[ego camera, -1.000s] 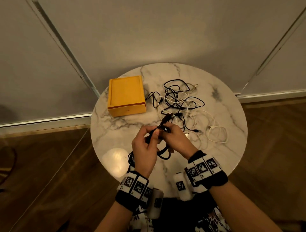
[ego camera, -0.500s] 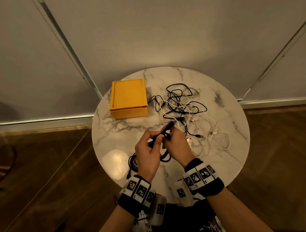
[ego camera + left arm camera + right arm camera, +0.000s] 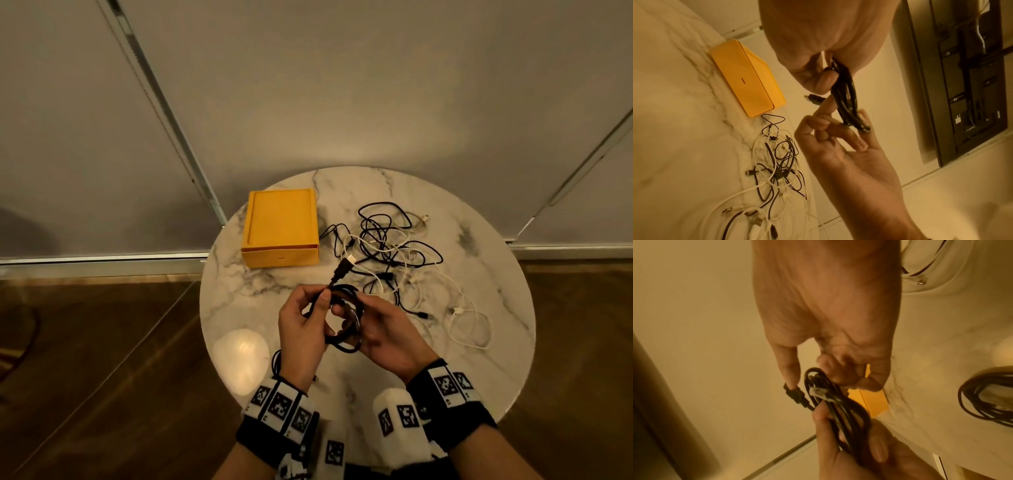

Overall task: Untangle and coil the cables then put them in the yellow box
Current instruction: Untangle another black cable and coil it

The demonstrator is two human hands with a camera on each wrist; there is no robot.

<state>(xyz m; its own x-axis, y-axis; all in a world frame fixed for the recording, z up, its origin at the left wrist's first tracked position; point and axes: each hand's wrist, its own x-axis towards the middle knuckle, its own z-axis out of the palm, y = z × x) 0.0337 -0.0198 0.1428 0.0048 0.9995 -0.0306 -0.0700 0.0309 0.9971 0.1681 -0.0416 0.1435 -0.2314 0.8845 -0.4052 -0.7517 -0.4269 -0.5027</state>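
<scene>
Both hands hold a small coil of black cable [image 3: 345,320] above the near middle of the round marble table [image 3: 479,359]. My left hand [image 3: 317,308] pinches the coil's left side by thumb and fingers. My right hand [image 3: 363,320] grips its right side. The cable's black USB plug [image 3: 343,269] sticks up beyond the coil. In the left wrist view the coil [image 3: 846,97] hangs from the left hand [image 3: 818,78], with the right hand's fingers [image 3: 838,129] round its lower end. The yellow box [image 3: 281,228] sits at the table's far left.
A tangle of black and white cables [image 3: 394,246] spreads over the far right half of the table, trailing to a white loop [image 3: 469,325]. Another coiled black cable [image 3: 276,361] lies by the near left edge, beside a bright lamp reflection [image 3: 241,356]. Wooden floor surrounds the table.
The black cable has widened from a tight bunch into a round coil between my hands. The hands have moved slightly apart; the plug still points up and away.
</scene>
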